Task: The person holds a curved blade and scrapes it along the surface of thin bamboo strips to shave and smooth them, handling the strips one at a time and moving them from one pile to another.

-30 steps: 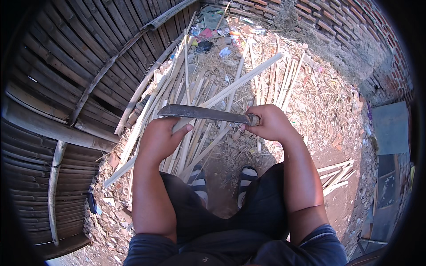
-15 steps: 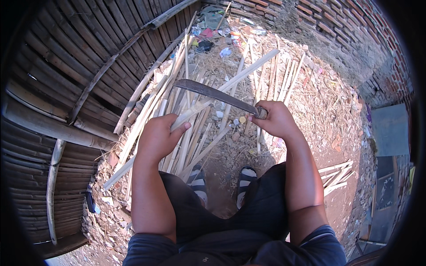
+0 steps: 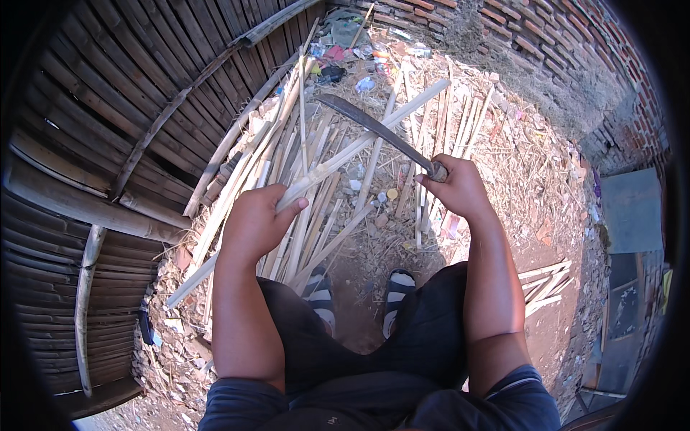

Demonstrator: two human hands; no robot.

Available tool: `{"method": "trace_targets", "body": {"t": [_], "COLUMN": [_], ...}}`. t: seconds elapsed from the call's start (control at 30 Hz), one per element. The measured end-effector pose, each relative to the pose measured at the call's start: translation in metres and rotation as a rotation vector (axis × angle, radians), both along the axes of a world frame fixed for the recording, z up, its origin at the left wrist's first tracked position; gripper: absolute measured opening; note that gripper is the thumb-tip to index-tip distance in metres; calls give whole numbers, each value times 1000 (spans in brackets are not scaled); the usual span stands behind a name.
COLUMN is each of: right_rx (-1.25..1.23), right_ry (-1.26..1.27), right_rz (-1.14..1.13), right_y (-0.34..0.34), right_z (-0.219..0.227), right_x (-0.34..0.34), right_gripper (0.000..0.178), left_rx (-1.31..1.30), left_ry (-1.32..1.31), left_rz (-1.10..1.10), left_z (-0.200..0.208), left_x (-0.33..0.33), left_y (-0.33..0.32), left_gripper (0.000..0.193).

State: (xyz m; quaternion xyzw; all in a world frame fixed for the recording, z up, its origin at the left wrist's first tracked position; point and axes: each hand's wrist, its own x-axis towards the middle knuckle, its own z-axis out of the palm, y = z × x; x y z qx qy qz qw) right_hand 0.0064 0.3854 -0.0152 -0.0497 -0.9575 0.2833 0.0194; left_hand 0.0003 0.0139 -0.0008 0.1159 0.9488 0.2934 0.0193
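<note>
My left hand is closed around a long, pale bamboo strip, with the thumb lying along its near side. From my hand the strip slants away to the upper right, and its other end sticks out at the lower left. In my right hand is the handle of a machete. Its dark, curved blade points to the upper left and crosses over the strip about midway along the far part. Whether blade and strip touch, I cannot tell.
Several loose bamboo strips lie heaped at the left, more at the far right. A short pile is near my right forearm. A bamboo wall stands left, a brick wall far right. Litter covers the far ground.
The machete has moved right and farther along the bamboo strip, and its blade now slopes more steeply. My right hand shifted slightly right; the left hand and strip stay almost still.
</note>
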Motion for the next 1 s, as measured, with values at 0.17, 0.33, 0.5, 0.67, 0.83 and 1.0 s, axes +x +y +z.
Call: {"method": "trace_targets", "body": {"t": [0.17,0.33,0.5,0.67,0.83,1.0], "right_rx": [96,126,96,76,116,78], "right_ry": [-6,13,-9,-26,11,-13], "right_rz": [237,287,95,79,214,92], "right_y": [-23,-28,-15,-13,-27,-11], "right_z": [3,5,8,6,4,6], "right_x": [2,4,1,2,5,-1], "right_gripper": [38,38,36,37,37,37], "left_rx": [-20,-38,10,27,12,36], "left_ry": [-27,-20,-9,12,26,4], "left_rz": [2,-11,9,5,-9,-6], "left_z": [0,-2,0,-3,-1,-1], "left_x": [0,0,1,0,2,1], "left_y": [1,-1,0,0,1,1], "left_gripper": [43,43,41,39,38,38]}}
